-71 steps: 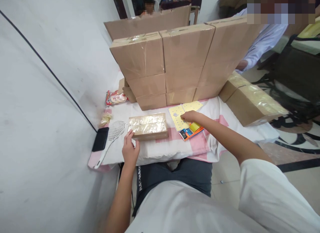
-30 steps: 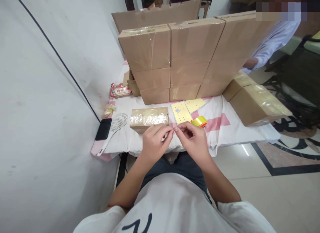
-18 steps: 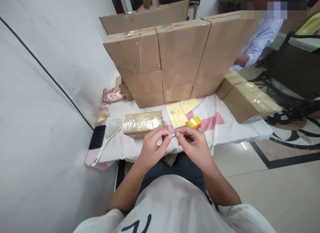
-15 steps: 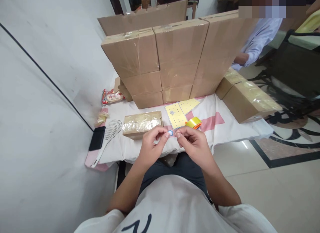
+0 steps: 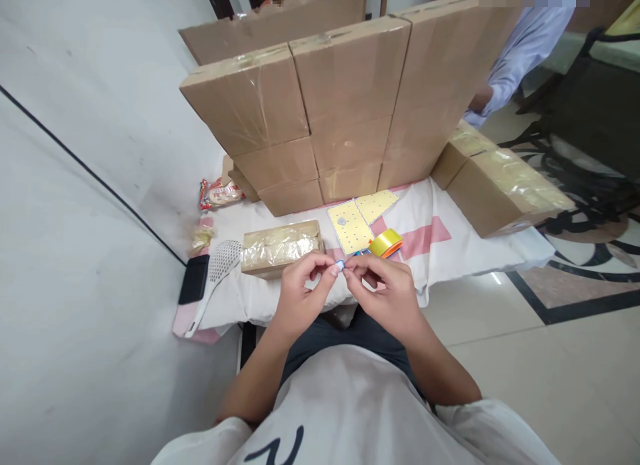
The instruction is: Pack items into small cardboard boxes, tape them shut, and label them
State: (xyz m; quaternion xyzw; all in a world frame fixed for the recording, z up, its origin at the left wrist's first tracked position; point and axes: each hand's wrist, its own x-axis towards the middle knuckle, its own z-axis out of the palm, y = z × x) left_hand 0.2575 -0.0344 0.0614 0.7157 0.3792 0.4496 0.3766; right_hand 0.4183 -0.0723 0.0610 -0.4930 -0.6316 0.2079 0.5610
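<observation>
— What are the hands busy with?

— A tiny sticker point(image 5: 339, 266), white with a blue edge, pinched between them just above the near edge of the worktop point(image 5: 450, 252). It is too small to read any print on it.

— Who has it?

— The left hand point(image 5: 299, 293) grips it between thumb and forefinger, fingers drawn together on it. The right hand point(image 5: 384, 293) meets it from the other side, its fingertips point(image 5: 349, 270) closed at the sticker's edge; whether they truly clamp it I cannot tell.

— And around them?

— Just beyond the left hand lies a small carton wrapped in clear tape point(image 5: 280, 246). Past the right hand sit two yellow sticker sheets point(image 5: 350, 226), dotted, and a roll of yellow tape point(image 5: 385, 242) touching the nearer sheet. Behind these stands a wall of stacked cartons point(image 5: 330, 112).

— Anything at the left?

— A white slotted spoon point(image 5: 215, 278) beside a black phone point(image 5: 194, 278), near the wall. Another person's pale sleeve point(image 5: 520, 45) shows behind the cartons.
</observation>
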